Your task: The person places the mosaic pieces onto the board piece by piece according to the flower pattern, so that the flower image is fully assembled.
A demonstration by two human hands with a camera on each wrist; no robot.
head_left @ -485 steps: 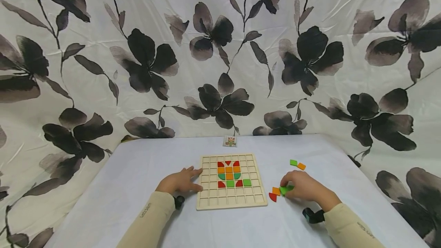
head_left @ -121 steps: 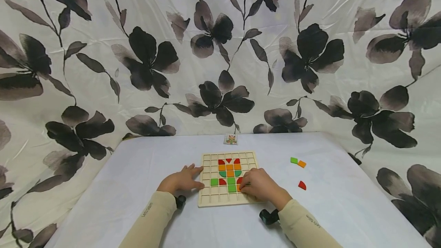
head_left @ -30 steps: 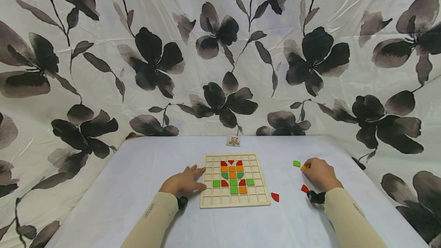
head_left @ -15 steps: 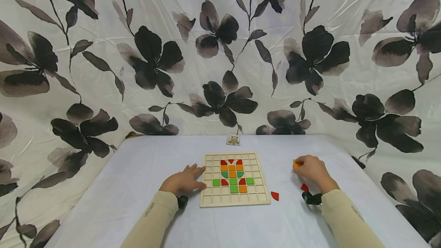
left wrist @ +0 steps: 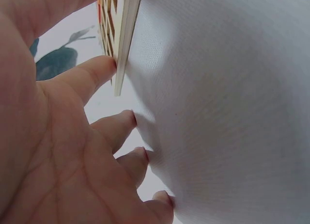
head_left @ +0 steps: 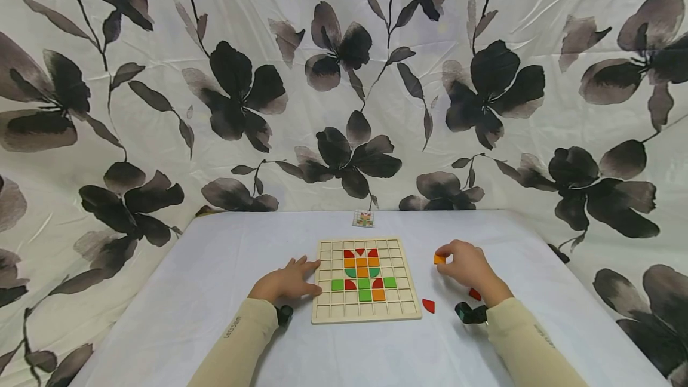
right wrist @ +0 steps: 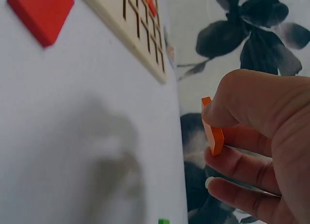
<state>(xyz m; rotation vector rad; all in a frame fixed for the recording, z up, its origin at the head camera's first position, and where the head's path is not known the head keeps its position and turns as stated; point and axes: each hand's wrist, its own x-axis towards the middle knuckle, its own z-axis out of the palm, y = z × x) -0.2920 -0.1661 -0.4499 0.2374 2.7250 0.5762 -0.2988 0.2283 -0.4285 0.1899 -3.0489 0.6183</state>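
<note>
The right hand (head_left: 466,266) pinches an orange square tile (head_left: 439,260) between thumb and fingers, to the right of the board. In the right wrist view the tile (right wrist: 216,140) stands on edge in the grip, raised off the table. The left hand (head_left: 286,281) rests at the left edge of a wooden grid board (head_left: 335,314), its fingers spread. In the left wrist view one fingertip touches the board's side (left wrist: 127,35). Red, orange and green pieces form a pattern in the grid, including a green square (head_left: 337,285) and an orange square (head_left: 378,295).
Two red quarter-round pieces (head_left: 428,306) lie right of the board, one (head_left: 475,294) near the right wrist. A green piece (right wrist: 164,221) shows at the right wrist view's lower edge. Behind the board lies a small pattern card (head_left: 363,218); a floral cloth (head_left: 355,154) hangs beyond.
The right hand has picked up the orange tile and carried it left toward the board. Earlier, green and orange squares were added to the lower rows. The left hand stays at the board's edge.
</note>
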